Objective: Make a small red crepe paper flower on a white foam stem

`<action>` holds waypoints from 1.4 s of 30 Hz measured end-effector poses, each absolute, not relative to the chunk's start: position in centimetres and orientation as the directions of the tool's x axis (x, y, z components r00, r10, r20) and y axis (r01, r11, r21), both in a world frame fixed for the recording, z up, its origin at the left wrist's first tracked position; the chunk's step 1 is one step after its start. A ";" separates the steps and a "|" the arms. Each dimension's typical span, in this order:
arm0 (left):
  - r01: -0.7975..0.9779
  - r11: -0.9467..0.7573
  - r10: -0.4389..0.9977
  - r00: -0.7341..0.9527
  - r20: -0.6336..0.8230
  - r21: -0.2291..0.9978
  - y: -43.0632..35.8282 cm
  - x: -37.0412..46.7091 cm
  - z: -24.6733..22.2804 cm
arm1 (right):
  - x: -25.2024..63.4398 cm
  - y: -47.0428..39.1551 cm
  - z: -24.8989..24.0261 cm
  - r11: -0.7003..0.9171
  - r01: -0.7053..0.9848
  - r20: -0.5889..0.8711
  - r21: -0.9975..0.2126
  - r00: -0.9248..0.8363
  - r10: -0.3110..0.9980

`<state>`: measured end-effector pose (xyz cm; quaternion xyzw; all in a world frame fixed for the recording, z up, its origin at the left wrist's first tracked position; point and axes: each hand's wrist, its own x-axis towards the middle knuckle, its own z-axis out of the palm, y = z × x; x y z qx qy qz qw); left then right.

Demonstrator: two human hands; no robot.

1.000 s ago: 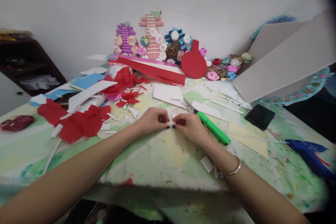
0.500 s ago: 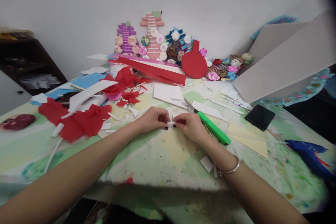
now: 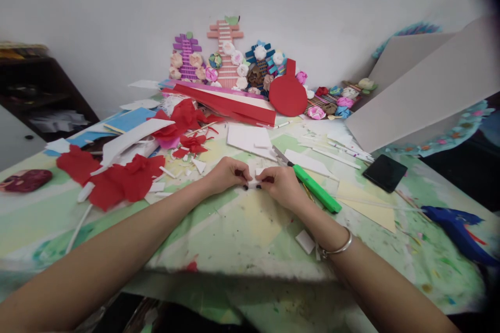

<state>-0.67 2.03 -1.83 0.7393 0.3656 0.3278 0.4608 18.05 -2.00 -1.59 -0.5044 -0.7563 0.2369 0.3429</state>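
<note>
A small, white, foam-like piece [image 3: 252, 184] is noted low over the painted green-and-yellow table covering [image 3: 234, 234], at the near middle. It appears short and narrow, with a matt surface. A further pale part is seen just behind it, beside the right fingertips; whether the two are joined cannot be told. The outline is largely hidden by the fingers, and contact with the covering cannot be confirmed.

The piece is located between the two sets of fingertips. Its left end is pinched between the thumb and curled fingers of the left hand [image 3: 225, 176]; its right end is gripped likewise by the right hand [image 3: 284, 185]. Only the middle is exposed. Dark nails are observed on both hands, and a silver-coloured metal bangle [image 3: 340, 245] is worn on the right wrist.

A cutter with a bright green plastic handle [image 3: 316, 189] is laid just beyond the right hand, its grey blade pointed towards a flat white board [image 3: 250, 139]. Crumpled red paper [image 3: 128, 179] is found to the left. A blue glue gun [image 3: 457, 229] is placed at the far right.
</note>
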 end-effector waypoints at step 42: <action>-0.219 -0.035 0.837 0.527 0.148 0.975 0.1 -0.4 -0.2 | 19.2 -3.3 0.9 0.246 0.017 0.224 -0.969 -0.363 0.905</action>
